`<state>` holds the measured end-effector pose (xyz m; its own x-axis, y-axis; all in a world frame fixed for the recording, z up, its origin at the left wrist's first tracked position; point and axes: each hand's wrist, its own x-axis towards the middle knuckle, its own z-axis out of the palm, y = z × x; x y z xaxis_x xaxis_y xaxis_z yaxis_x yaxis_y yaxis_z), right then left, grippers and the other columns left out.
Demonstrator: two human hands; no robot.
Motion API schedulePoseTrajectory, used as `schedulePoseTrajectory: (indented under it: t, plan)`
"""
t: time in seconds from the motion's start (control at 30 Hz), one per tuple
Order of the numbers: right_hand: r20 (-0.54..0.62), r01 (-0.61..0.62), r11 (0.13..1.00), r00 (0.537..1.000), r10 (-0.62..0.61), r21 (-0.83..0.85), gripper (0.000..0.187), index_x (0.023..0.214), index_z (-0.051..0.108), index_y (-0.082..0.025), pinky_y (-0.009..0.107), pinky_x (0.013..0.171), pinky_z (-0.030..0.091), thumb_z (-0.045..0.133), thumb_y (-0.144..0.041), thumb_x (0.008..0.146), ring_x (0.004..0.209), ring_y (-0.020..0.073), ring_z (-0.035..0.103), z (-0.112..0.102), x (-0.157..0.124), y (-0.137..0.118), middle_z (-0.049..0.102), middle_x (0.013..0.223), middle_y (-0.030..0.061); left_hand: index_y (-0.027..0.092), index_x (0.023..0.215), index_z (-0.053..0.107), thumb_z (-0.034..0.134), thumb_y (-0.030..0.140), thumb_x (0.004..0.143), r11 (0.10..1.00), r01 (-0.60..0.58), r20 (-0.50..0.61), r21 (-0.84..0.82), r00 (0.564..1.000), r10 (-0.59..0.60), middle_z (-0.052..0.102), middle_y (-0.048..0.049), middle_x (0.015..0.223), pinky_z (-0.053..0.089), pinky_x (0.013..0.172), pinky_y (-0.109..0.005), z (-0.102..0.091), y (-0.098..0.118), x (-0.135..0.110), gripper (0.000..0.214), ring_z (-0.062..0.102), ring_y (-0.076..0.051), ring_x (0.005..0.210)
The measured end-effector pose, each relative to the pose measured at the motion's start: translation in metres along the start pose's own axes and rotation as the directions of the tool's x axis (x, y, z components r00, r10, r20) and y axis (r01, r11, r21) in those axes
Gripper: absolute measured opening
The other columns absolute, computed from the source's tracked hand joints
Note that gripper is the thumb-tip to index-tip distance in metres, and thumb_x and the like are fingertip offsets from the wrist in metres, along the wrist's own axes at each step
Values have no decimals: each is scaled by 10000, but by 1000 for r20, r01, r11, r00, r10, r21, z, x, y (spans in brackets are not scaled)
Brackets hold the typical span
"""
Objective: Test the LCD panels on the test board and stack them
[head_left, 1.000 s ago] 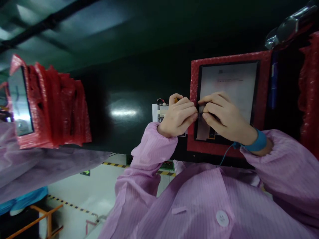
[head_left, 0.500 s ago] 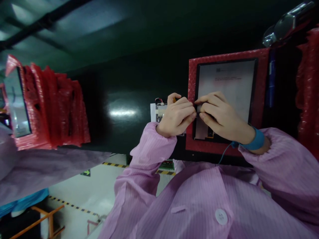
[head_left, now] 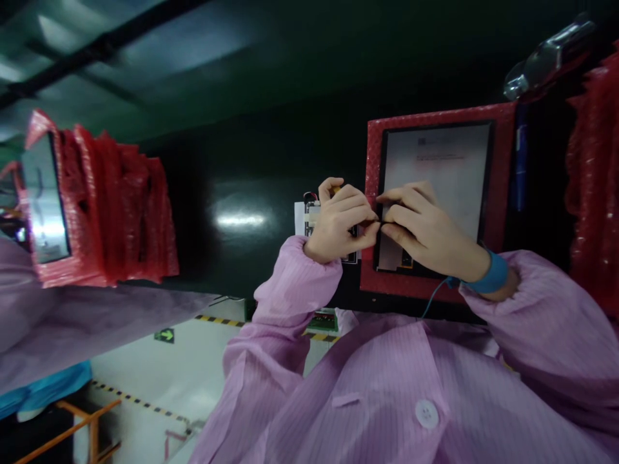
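A flat display panel (head_left: 449,174) with a pale face and black border lies on a red bubble-wrap sheet (head_left: 430,287) on the dark bench. My left hand (head_left: 341,222) and my right hand (head_left: 425,229) meet at the panel's left edge, fingertips pinched together on a small dark strip (head_left: 380,223) there. A small circuit board (head_left: 309,216) with red wires lies just left of my left hand, partly hidden by it. A blue wrist strap (head_left: 491,274) with a cord is on my right wrist.
A stack of red bubble-wrapped panels (head_left: 101,206) stands at the left, one screen facing out. More red wrap (head_left: 592,174) rises at the right, with a shiny metal tool (head_left: 546,58) above. Another person's purple sleeve (head_left: 72,322) crosses the lower left. The dark bench (head_left: 242,193) stretches between.
Both hands have shifted slightly left along the panel's edge, still pinched together. The view tilted a little.
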<state>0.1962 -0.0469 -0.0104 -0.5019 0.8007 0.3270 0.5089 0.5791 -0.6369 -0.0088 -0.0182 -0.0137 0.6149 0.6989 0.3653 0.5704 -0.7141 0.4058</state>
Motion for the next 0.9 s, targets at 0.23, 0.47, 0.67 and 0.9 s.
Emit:
schedulePoseTrajectory:
  t: [0.23,0.47,0.67,0.9]
  plan:
    - [-217,-195,978,960,174,-78,348,1321,554,-211,565,1061,411,460,-371,1026,1231,317,518,-35,-29,-27,601,1318,125,246,1079,660,377,406,1019,993,111,-349,-46,930,-120,654,-62,1171,341,1150,-521,-17,16,-10,330,570,-240,1200]
    - [-320,-528,843,820,474,-105,410,1331,561,-207,515,925,514,472,-438,1005,1064,315,615,-35,-122,-42,664,1168,134,200,1208,594,520,185,971,922,387,-356,8,863,-359,667,-97,1116,543,931,-379,9,98,-74,249,631,-218,1076]
    - [-430,-584,810,745,510,-50,540,1434,474,-155,600,1013,455,496,-424,966,1207,362,557,2,-135,-37,609,1322,188,150,1383,498,506,177,968,929,335,-219,161,929,-297,687,-152,1201,559,949,-423,42,118,-82,416,653,-264,1100]
    - [-533,-434,900,750,391,50,569,1466,437,-206,575,1005,477,560,-366,935,1236,346,538,-9,-107,-77,581,1368,162,125,1349,520,451,134,958,935,293,-150,200,952,-266,709,-144,1181,573,917,-434,35,117,-78,397,659,-269,1037]
